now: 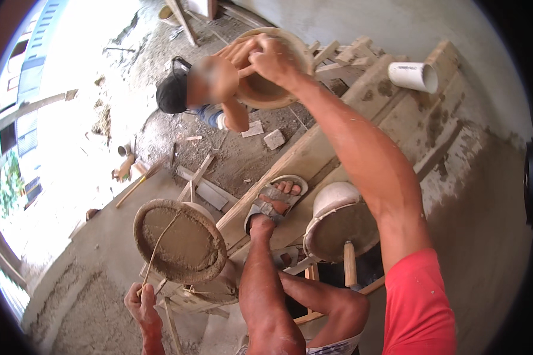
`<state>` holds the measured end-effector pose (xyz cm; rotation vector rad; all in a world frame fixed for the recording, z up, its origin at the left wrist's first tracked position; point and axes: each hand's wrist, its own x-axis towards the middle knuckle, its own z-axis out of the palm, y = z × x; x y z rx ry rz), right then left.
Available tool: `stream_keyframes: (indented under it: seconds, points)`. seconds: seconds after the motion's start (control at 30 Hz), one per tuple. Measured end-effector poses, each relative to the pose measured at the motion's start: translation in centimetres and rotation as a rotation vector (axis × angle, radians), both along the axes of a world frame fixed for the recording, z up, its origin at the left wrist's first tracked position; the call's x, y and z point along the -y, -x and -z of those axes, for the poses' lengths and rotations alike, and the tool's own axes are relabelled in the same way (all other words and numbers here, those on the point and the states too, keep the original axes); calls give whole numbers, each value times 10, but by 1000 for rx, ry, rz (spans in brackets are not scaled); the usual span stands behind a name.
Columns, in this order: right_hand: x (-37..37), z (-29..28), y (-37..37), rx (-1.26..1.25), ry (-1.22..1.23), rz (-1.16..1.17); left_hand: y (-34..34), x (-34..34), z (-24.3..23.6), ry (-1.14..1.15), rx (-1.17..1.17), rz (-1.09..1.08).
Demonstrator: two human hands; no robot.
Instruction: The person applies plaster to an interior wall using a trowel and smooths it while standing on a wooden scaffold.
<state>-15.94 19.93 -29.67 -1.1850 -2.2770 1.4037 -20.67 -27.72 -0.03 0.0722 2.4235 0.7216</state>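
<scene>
My left hand [142, 305] is closed around the thin cord handle of a mortar bucket [180, 241]. The handle crosses the grey mortar that fills the bucket. Up ahead, my right hand [272, 62] is closed at the rim of a round, mud-stained bucket [299, 50], over the inside of which my fingers lie. A co-worker's hand [238, 54] is at the same bucket, right beside mine. Near my right forearm stands another bucket [331, 204] holding mortar, with the wooden handle of a tool [350, 263] sticking out of it.
My sandalled foot [278, 198] rests on wooden planks [361, 112]. A white pipe piece [411, 77] lies on their far right end. Below, the co-worker in a black cap [173, 89] stands on the lower ground, among broken blocks [273, 139] and wood scraps. A plastered wall [397, 23] borders the right.
</scene>
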Motion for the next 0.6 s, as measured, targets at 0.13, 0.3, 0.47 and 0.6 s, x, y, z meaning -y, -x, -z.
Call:
stream_keyframes:
  seconds: [0.13,0.3,0.47,0.6]
  points:
    - [8,-51,-5,100,79,-11,-5,-8,-4,-14,-9,18]
    - [-12,-56,-23,-15,202,-89,-8,-38,-10,-104,5,91]
    - [6,-74,-86,-285,-29,189,-10,-88,-29,-116,44,288]
    - [68,-140,-221,-332,144,441,-27,-142,-59,-37,57,449]
